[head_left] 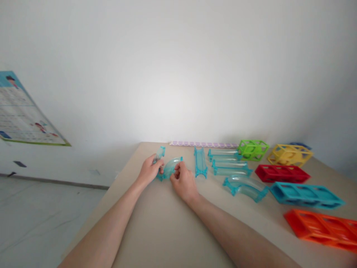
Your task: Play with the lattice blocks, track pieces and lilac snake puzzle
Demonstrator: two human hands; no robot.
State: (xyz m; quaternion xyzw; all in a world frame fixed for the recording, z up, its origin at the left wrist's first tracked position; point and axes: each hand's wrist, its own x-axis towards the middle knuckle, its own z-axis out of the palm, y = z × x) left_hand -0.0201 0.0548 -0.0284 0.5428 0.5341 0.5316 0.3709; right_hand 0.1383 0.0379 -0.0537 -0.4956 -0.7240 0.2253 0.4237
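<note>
My left hand (150, 170) is closed on a short straight clear-teal track piece (160, 153) at the table's far left. My right hand (182, 181) pinches a curved clear-teal track piece (170, 167) that lies between the two hands. The straight piece and the curved piece meet near my left fingers. Both forearms stretch across the beige table (156, 223).
Right of my hands lie a straight teal track (200, 162), two more straight tracks (229, 163) and a curved track (245, 187). Farther right stand green (253, 149), yellow (290, 155), red (281, 173), teal (305, 194) and orange (323, 227) frame blocks. A purple strip (203, 144) runs along the wall.
</note>
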